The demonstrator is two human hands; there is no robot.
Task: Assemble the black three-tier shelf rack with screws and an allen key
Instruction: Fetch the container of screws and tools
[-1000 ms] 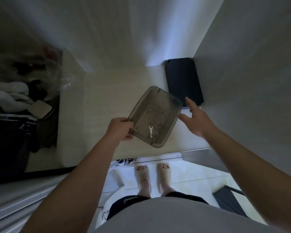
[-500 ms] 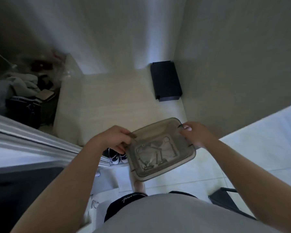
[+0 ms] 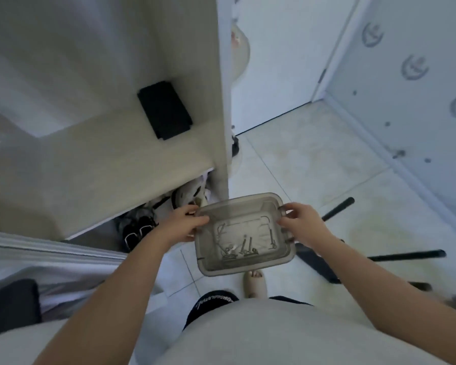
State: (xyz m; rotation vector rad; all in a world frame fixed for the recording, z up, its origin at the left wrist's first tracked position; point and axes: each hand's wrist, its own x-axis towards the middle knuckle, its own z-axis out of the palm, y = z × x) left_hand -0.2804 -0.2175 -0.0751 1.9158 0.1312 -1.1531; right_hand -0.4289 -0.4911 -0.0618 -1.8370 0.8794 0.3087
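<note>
I hold a smoky translucent plastic box [image 3: 208,255] in front of my waist, above the tiled floor. My left hand [image 3: 186,222] grips its left rim and my right hand [image 3: 302,223] grips its right rim by the handle. Inside lie several metal screws [image 3: 244,247] and small tools, loose on the bottom. Black rack parts [image 3: 406,255], bars and a frame, lie on the floor to the right, partly hidden behind my right arm.
A beige cabinet [image 3: 221,101] stands at left with a black flat object [image 3: 165,109] on its shelf. Shoes [image 3: 140,227] sit under the shelf. A white door [image 3: 287,61] and patterned wall are at the far right. My sandalled foot [image 3: 256,281] is below the box.
I have turned right, away from the cabinet shelf. The box came off the shelf and down to my waist; my right hand now grips its rim.
</note>
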